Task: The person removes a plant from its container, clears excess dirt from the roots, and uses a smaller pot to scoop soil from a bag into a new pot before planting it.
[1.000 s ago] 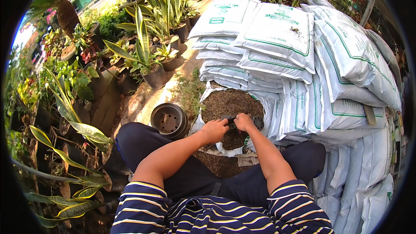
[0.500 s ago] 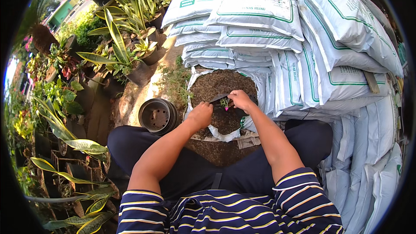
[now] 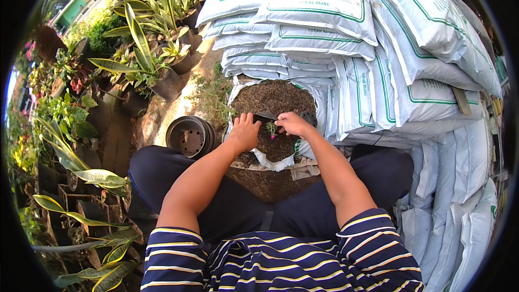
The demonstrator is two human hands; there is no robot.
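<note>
You sit with your legs folded in dark trousers [image 3: 162, 176] around an open white sack [image 3: 273, 163], its rim rolled down and its inside filled with brown soil [image 3: 273, 95]. The small plant [image 3: 271, 127], with green leaves and a pink flower, is between your hands, over the soil and nearer the sack's near edge than its far one. Your left hand [image 3: 245, 131] is at the sack's left edge, palm down, fingers bent toward a dark strip [image 3: 266, 114] just behind the plant; whether they grip that strip cannot be told. Your right hand [image 3: 293, 124] comes in over the right part of the soil, its thumb and fingers drawn together right beside the plant's leaves, but you cannot tell from here whether they pinch it or only touch it. Beyond that hand, near the sack's right edge, shows a black piece with holes [image 3: 309, 117]. Just outside the left edge, by your left knee, stand nested black pots [image 3: 189, 136], the top one with holes in its base. White filled sacks [image 3: 319, 13] with green lines pile up behind and to the right, and potted plants [image 3: 167, 86] crowd the left.
</note>
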